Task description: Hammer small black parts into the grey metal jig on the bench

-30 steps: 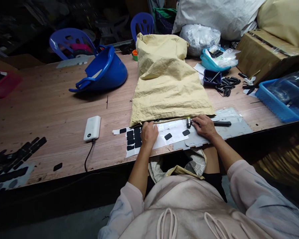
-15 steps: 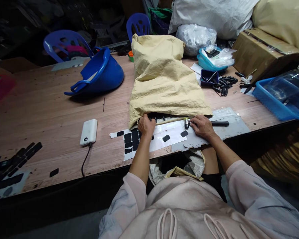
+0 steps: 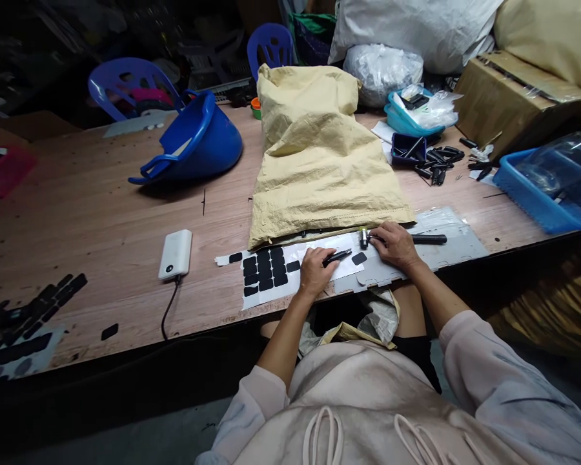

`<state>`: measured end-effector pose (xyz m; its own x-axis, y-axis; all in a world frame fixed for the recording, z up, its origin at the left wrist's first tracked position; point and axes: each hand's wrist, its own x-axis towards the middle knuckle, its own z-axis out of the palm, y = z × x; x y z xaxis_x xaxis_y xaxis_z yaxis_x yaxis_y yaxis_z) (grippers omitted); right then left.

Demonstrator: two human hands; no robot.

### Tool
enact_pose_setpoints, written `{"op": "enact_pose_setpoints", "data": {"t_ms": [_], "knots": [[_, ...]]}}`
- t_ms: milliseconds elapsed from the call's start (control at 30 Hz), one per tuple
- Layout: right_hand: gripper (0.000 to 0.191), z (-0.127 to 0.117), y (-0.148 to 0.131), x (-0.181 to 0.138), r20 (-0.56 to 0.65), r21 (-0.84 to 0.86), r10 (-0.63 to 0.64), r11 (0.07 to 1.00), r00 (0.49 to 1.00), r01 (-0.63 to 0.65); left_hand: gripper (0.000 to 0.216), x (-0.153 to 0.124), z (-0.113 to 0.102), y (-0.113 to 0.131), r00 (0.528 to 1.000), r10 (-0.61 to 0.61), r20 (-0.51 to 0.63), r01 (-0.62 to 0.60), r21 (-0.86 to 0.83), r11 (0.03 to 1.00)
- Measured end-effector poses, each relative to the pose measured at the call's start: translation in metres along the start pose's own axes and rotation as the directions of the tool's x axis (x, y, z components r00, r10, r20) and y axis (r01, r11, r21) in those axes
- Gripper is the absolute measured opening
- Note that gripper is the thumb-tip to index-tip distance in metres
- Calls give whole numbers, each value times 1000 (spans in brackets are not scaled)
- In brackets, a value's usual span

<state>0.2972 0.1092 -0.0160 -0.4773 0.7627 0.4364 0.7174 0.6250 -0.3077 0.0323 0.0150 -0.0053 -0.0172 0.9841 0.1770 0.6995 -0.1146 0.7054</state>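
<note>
My left hand (image 3: 314,270) is closed around a slim black part (image 3: 339,256) whose tip points right, over a white sheet (image 3: 300,270) that carries a block of black oval pads (image 3: 266,270). My right hand (image 3: 392,244) rests closed on a small hammer (image 3: 428,239) with a metal head and black handle, lying on a grey plate (image 3: 458,248). A single black pad (image 3: 359,258) lies between the two hands. Just behind them a tan woven sack (image 3: 319,155) lies on the wooden table (image 3: 91,219), its open mouth toward me.
A white power bank (image 3: 175,254) with a cable sits left of the sheet. An overturned blue basket (image 3: 193,142) is further back. Loose black pads (image 3: 29,310) lie far left. Black parts (image 3: 433,161), blue trays (image 3: 547,187) and a cardboard box (image 3: 513,103) crowd the right.
My left hand went to the sack's mouth, then came back right over the white sheet holding a slim black part. My right hand stayed on the hammer.
</note>
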Motion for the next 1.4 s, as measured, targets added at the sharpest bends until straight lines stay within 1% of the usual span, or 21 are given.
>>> {"op": "enact_pose_setpoints", "data": {"t_ms": [67,233,333,400,533,700,800,867,967,1067,1233,1267,1400], "knots": [[20,0,0,0,-7,-2,-6,1000,1000,6,21,4,4,-3,1000,-16,12,16,-7,1000],[21,-1,3,0,-7,-5,-24,1000,1000,24,15,6,5,-11,1000,-30,-5,30,-19,999],[25,-6,4,3,16,28,-54,998,998,53,15,6,5,-11,999,-36,6,37,-28,999],[28,-10,-2,5,17,62,-61,996,998,60,17,6,5,-10,999,-43,20,44,-39,998],[31,-16,-29,12,-6,150,-61,987,998,61,19,7,5,-7,999,-40,35,41,-25,999],[32,-15,-68,18,62,204,-98,975,993,84,16,8,6,-7,999,-35,29,35,-7,999],[31,-14,-83,16,33,245,-91,966,995,80,15,9,8,-10,999,-34,35,35,-9,999],[31,-11,-87,13,11,276,-101,956,995,94,12,10,9,-11,999,-32,44,31,1,1000],[30,-5,-86,8,74,248,-140,962,987,117,5,11,9,-10,998,-38,45,37,26,999],[29,-2,-81,5,135,185,-126,978,983,100,6,10,8,-8,999,-37,31,37,20,999],[31,-10,-76,5,38,219,-65,974,997,55,11,9,8,-6,999,-45,20,45,-22,999],[30,-11,-75,4,32,220,-64,974,997,56,12,9,8,-6,999,-50,18,50,-23,998],[27,-11,-68,-1,71,186,-75,981,995,60,11,9,9,-6,998,-56,19,57,-21,998]]}}
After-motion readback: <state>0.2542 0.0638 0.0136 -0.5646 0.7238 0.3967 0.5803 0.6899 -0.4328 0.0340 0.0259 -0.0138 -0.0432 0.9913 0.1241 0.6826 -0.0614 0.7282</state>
